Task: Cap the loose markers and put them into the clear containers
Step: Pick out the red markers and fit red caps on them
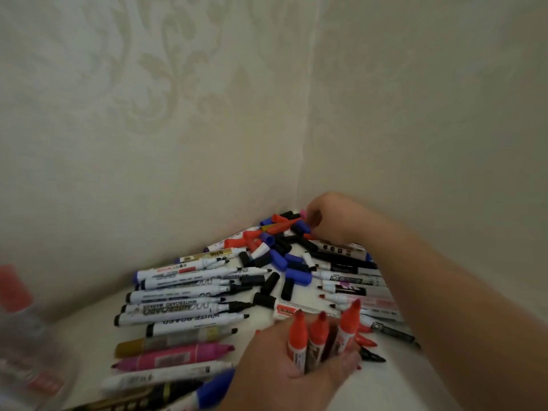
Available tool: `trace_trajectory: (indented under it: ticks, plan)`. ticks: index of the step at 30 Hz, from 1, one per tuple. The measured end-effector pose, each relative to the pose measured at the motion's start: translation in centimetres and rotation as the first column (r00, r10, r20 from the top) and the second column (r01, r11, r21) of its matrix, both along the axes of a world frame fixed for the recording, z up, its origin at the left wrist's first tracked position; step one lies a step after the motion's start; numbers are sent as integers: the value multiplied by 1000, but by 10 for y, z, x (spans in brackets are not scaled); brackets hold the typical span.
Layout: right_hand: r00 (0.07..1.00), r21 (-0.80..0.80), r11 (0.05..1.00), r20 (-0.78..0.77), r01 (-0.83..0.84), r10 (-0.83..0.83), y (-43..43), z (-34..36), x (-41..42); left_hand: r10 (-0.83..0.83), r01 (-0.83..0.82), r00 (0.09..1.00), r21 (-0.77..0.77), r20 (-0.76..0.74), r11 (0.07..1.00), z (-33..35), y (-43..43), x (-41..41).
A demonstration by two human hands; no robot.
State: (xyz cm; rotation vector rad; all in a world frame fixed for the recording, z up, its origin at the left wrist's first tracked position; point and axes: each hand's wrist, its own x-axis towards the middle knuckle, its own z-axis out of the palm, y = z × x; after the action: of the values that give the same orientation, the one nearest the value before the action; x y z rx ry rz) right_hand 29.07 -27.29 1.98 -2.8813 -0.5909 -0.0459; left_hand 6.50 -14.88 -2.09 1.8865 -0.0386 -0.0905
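Left hand clamps three red markers; right hand digs in the cap pile, grip unclear. Red caps probably needed next.

Uncapped markers lie in rows beside heaped loose caps.

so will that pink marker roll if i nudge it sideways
Probably: the pink marker has a round barrel lying flat. Its plastic-looking body should stay stiff. The gold marker and white marker beside it may stop it.
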Motion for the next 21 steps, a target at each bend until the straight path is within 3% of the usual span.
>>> trace_trajectory:
  ticks: [3,8,12,16,21]
  plan:
    - [999,-64,998,-25,20,-21,12,-5,6,5,-6,1000,-29,-28,1000,-2,-1,4]
    - [996,-123,990,-44,66,-72,23,-8,8,25,-40,998,-240,-63,970,-10,0,6]
    - [992,-157,981,-40,112,-120,27,-12,8,64,-71,997,-283,-35,957,-13,-2,6]
    - [989,-40,990,-43,138,-140,24,-16,5,59,-54,998,-277,10,959,-16,-1,5]
    - [998,236,970,15,53,-58,11,5,-24,22,-17,1000,-282,13,959,-16,0,5]
